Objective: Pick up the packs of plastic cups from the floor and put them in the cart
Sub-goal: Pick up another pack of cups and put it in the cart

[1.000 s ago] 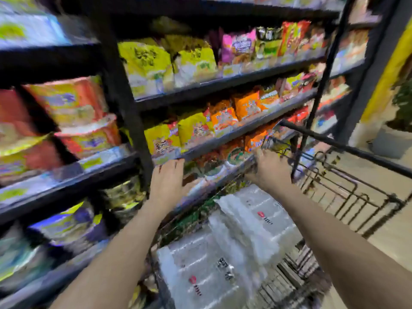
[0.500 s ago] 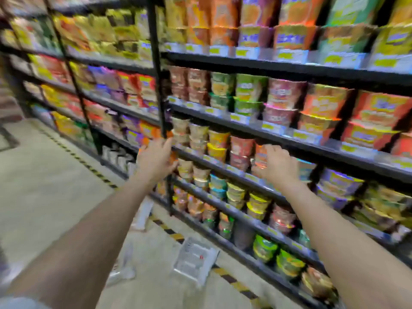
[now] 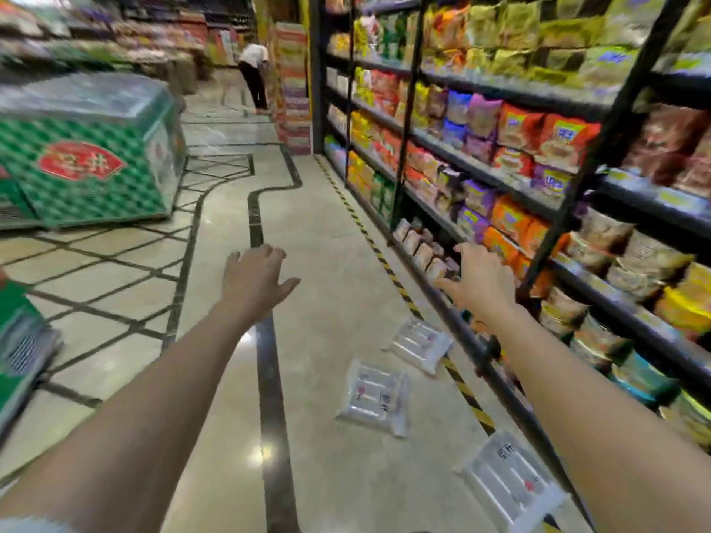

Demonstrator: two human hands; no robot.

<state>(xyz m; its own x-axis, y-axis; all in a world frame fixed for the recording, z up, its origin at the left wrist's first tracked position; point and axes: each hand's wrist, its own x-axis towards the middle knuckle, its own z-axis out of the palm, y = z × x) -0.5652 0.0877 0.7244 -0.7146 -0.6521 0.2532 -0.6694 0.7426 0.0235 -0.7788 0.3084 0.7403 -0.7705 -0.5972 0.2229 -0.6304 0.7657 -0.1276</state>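
Three clear packs of plastic cups lie flat on the tiled floor along the shelf base: a far pack [image 3: 421,345], a middle pack [image 3: 375,398] and a near pack [image 3: 509,484] at the bottom right. My left hand [image 3: 256,280] is stretched out over the floor with fingers apart and holds nothing. My right hand [image 3: 479,280] reaches forward beside the lower shelves, also spread and holding nothing. Both hands are well above the packs. The cart is out of view.
A tall black shelf rack [image 3: 481,178] full of snack bags runs along the right, with a yellow-black floor stripe [image 3: 388,269] at its foot. A green chest freezer [image 3: 88,155] stands at the left. A person [image 3: 254,73] bends over far down the aisle.
The view has swung left, away from the cart with its packs, to look down the aisle. Three packs on the floor have come into sight. Both hands have stayed outstretched and holding nothing.
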